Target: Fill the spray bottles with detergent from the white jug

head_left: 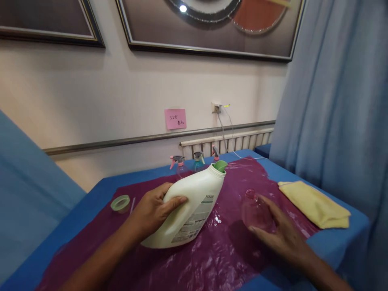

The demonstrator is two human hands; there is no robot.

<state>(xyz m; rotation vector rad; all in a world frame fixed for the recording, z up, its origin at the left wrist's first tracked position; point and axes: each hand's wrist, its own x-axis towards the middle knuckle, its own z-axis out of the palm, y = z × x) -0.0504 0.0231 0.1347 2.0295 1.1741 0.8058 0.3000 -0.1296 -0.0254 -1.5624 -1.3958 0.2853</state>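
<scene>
My left hand (pixel 160 206) is wrapped round the handle of a large white detergent bottle (pixel 194 202). The bottle tilts to the right, its uncapped neck showing a green pouring spout (pixel 220 165). On the right, my right hand (pixel 277 226) grips a clear pinkish spray bottle (pixel 256 212) without its trigger head, its round mouth facing up. The detergent spout is up and to the left of that mouth, apart from it. No liquid is visible between them.
Spray bottles with trigger heads (pixel 181 161) stand behind the detergent bottle. A green cap (pixel 120 203) lies at left on purple plastic sheeting (pixel 236 258). A folded yellow cloth (pixel 315 202) lies at right on the blue table cover (pixel 336 242). A white cable (pixel 242 157) crosses the back edge.
</scene>
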